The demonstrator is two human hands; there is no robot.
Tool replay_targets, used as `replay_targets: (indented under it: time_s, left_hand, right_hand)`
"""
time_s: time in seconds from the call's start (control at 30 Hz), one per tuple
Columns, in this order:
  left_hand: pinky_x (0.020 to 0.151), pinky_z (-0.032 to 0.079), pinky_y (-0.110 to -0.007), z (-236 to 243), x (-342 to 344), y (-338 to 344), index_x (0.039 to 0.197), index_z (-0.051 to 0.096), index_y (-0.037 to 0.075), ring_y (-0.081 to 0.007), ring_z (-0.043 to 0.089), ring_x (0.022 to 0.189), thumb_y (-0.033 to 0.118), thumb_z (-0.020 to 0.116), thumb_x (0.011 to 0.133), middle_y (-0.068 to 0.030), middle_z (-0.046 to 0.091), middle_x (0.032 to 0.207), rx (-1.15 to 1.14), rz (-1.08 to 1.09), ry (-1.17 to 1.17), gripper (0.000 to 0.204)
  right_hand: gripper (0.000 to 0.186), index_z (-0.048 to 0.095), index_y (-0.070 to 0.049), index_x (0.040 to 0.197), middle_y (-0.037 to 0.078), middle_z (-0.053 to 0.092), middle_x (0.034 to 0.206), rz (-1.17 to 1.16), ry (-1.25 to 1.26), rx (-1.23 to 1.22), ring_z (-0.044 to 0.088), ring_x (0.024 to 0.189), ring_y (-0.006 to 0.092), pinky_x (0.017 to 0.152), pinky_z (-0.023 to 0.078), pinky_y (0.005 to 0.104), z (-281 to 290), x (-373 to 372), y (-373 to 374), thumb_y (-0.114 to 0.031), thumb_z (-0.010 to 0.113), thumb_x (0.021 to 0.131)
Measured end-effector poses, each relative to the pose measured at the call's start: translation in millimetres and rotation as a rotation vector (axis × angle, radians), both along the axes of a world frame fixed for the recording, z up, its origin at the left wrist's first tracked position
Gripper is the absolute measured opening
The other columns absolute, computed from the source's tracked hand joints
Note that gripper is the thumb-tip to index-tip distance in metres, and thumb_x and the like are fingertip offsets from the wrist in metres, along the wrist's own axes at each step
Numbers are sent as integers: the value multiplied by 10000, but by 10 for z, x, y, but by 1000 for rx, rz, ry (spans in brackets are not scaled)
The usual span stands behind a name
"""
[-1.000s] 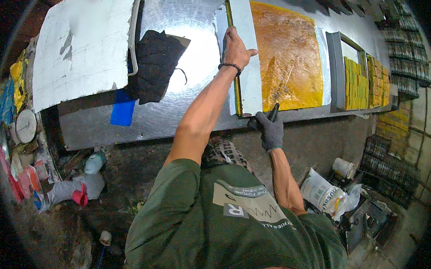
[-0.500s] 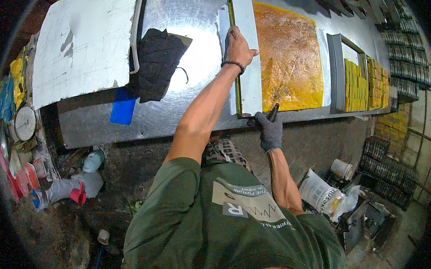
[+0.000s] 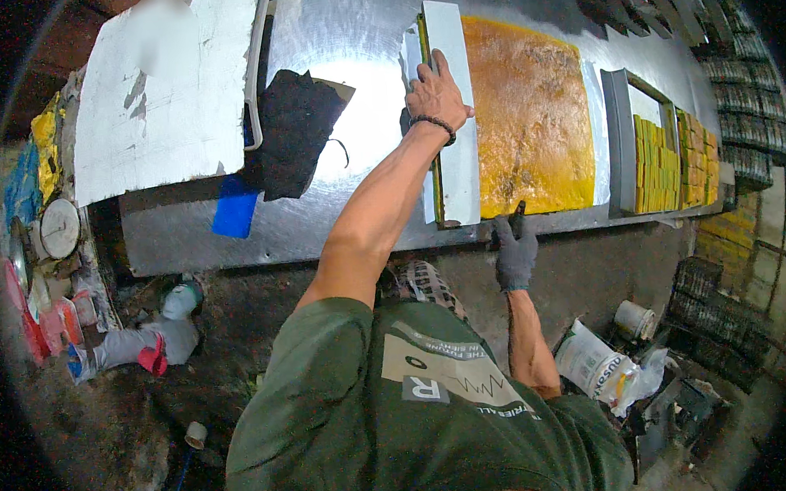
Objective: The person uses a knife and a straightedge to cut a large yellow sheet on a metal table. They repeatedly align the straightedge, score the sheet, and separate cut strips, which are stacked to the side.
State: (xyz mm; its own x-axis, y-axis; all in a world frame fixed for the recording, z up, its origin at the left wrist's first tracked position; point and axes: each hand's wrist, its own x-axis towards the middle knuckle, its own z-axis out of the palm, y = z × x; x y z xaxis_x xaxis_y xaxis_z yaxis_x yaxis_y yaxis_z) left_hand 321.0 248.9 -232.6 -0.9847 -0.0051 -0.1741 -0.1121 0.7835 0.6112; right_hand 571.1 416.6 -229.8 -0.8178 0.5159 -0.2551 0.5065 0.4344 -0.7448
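My left hand, bare with a dark beaded bracelet at the wrist, presses on a long pale straight board. Its thumb and forefinger are spread, and the other fingers rest near the board's left edge. That board lies along the left side of a glossy orange-yellow slab. A narrow yellow-green strip shows along the board's other side. At the slab's near edge is my right hand in a grey glove, its fingers partly closed. A dark tip projects from it; what it belongs to is unclear.
Metal table carries everything. At right, a grey frame holds yellow-green cut strips. Left lie a black cloth, a blue sheet and a large white board. Dark racks stand far right; a white sack lies below.
My right hand has shifted slightly right, away from the pale board, along the slab's near edge. My left hand stays on the board, fingers slightly more spread. The whole view has shifted slightly.
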Motion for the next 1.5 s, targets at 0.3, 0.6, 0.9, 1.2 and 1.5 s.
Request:
replay_targets:
  time_s: [0.3,0.6,0.9,1.2,1.5]
  left_hand:
    - [920,584,-471,-151,-223,116,1622,201,153,-425,663,1140,452,905,720,-325,544,1329,-230,-143,-148,1183]
    - [947,561,-504,257,-203,-103,1641,102,97,-460,668,1094,473,915,689,-343,629,1208,-210,-287,-207,1307]
    - [913,557,-537,242,-272,-124,1631,77,48,-533,660,1046,222,831,786,-416,617,1145,-275,-357,-206,1146]
    - [793,558,-562,71,-275,-192,1639,57,54,-524,680,868,47,599,857,-371,645,961,-270,-408,-114,951]
    - [768,554,-561,78,-273,-219,1631,82,34,-533,672,853,39,601,855,-365,645,923,-251,-422,-98,933]
  right_hand:
    - [582,430,-48,1523,38,619,936,75,113,-259,552,678,109,585,469,284,657,-649,24,-140,630,985]
    - [546,472,-93,1500,179,687,884,425,161,25,683,752,287,661,538,431,589,-1721,-221,-223,570,979]
    - [499,560,54,1304,334,619,1238,708,109,231,660,1005,486,872,528,547,101,-2534,-351,-175,653,871]
    - [515,443,110,1388,372,658,1053,544,166,66,662,986,494,867,523,553,282,-2545,-472,-161,532,959]
    - [488,448,123,1315,364,671,984,599,299,166,674,928,514,804,537,568,355,-2572,-430,-121,598,919]
